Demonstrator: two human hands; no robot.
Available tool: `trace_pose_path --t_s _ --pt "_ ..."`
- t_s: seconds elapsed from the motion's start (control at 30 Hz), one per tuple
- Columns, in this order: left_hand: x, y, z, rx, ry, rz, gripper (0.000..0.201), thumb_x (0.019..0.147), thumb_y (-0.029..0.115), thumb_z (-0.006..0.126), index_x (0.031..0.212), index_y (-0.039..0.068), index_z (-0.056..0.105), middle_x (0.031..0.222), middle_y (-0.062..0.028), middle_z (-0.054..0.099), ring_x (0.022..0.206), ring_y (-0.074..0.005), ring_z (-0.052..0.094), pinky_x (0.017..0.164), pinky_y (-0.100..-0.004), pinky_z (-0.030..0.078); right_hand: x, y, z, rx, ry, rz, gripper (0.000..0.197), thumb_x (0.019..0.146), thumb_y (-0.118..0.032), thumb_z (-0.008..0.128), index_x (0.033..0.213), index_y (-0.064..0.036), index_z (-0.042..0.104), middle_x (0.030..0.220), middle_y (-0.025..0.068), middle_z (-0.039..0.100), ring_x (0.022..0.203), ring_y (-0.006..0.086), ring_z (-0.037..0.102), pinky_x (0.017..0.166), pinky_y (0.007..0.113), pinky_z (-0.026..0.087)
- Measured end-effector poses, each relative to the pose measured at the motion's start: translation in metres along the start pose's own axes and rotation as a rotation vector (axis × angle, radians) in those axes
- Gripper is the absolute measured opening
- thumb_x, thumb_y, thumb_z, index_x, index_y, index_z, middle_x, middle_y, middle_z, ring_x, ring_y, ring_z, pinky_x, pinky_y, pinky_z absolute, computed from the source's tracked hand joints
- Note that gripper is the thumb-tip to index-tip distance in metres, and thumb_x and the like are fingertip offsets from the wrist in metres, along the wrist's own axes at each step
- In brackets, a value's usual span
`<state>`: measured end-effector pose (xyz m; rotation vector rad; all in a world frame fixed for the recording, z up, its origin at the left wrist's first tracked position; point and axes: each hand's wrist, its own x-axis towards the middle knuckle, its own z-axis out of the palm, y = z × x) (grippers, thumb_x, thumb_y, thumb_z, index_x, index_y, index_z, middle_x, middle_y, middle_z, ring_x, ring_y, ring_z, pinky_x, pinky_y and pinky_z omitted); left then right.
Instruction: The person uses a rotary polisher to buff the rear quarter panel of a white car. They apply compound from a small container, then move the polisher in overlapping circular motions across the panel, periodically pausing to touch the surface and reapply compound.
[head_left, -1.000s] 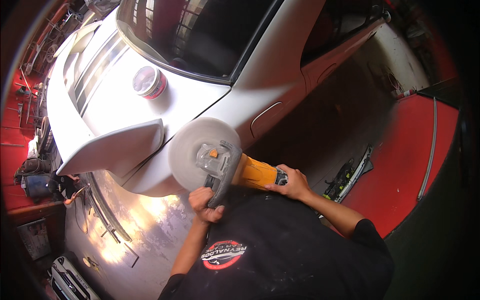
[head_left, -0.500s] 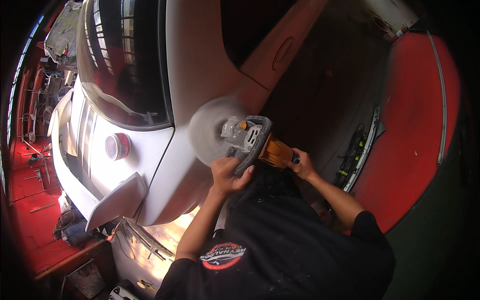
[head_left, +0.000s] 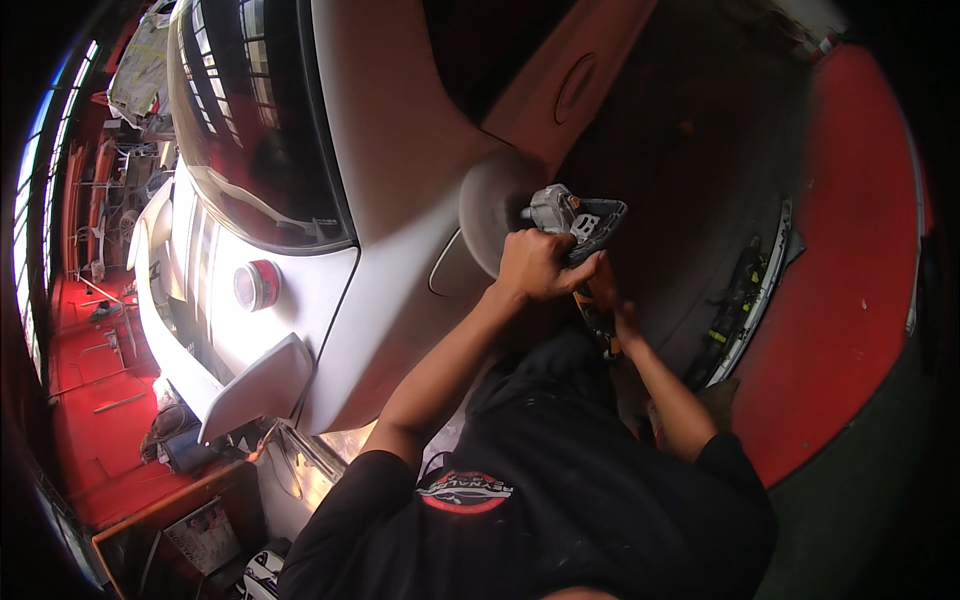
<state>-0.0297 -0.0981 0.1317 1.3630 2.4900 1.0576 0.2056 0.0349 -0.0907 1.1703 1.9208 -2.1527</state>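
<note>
My left hand [head_left: 535, 264] is closed around the front loop handle of a rotary polisher [head_left: 558, 209]. The polisher has a grey metal head and an orange body. My right hand [head_left: 608, 298] wraps the rear of its body, partly hidden behind my left hand and in shadow. A pale round buffing pad [head_left: 488, 215], blurred as by spinning, is against the rear side panel of a white car [head_left: 390, 320]. The pad is tilted nearly edge-on to me. Left of it, a round tin [head_left: 256, 285] with a red label rests on the car's rear lid.
A white spoiler [head_left: 262, 385] juts out at the car's rear. On the right, a long bumper-like part [head_left: 755, 290] lies on the dark floor beside a red floor area [head_left: 830, 260]. Metal parts and racks [head_left: 110, 220] stand at far left. A framed board [head_left: 190, 530] is at lower left.
Both hands and the polisher have moved right and slightly up along the car's side. The pad has turned from nearly face-on to nearly edge-on, uncovering a panel outline on the car.
</note>
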Motion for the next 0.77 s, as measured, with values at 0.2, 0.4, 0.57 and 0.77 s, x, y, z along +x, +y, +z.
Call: trace_pose_path --t_s 0.2,0.4,0.57,0.77 --pt "0.007 -0.022 0.022 0.085 -0.034 -0.009 0.052 0.079 0.057 0.074 0.062 0.009 0.069 0.054 -0.0122 0.062 0.055 -0.0347 0.067 0.054 -0.0427 0.054 0.028 0.03 0.038 0.172 0.195 -0.049 0.076 0.099 -0.063 0.058 0.134 0.0038 0.064 0.125 0.0094 0.068 0.115 0.0136 0.057 0.1 0.032 0.045" --pt "-0.004 -0.061 0.054 0.122 -0.001 -0.041 0.051 0.079 0.057 0.074 0.06 0.01 0.066 0.048 -0.0094 0.056 0.048 -0.0321 0.063 0.049 -0.0411 0.049 0.07 0.05 0.043 0.053 0.079 0.013 0.077 0.097 -0.065 0.06 0.13 0.005 0.066 0.12 0.0115 0.07 0.112 0.0173 0.061 0.097 0.035 0.047" --pt "-0.049 -0.086 0.048 0.025 0.103 -0.036 0.038 0.078 0.045 0.08 0.067 0.01 0.07 0.055 -0.0099 0.062 0.051 -0.03 0.065 0.049 -0.0379 0.049 0.082 0.062 0.068 0.001 -0.022 -0.142 0.074 0.091 -0.064 0.066 0.121 0.003 0.069 0.109 0.0118 0.073 0.103 0.0184 0.065 0.094 0.036 0.049" --pt "-0.134 -0.131 0.019 0.086 0.155 0.023 0.023 0.076 0.035 0.082 0.077 0.012 0.078 0.055 -0.0108 0.063 0.051 -0.028 0.066 0.052 -0.0359 0.052 0.068 0.083 0.141 0.069 -0.119 -0.295 0.07 0.089 -0.063 0.07 0.124 -0.003 0.07 0.11 0.0083 0.073 0.104 0.0159 0.064 0.095 0.035 0.048"
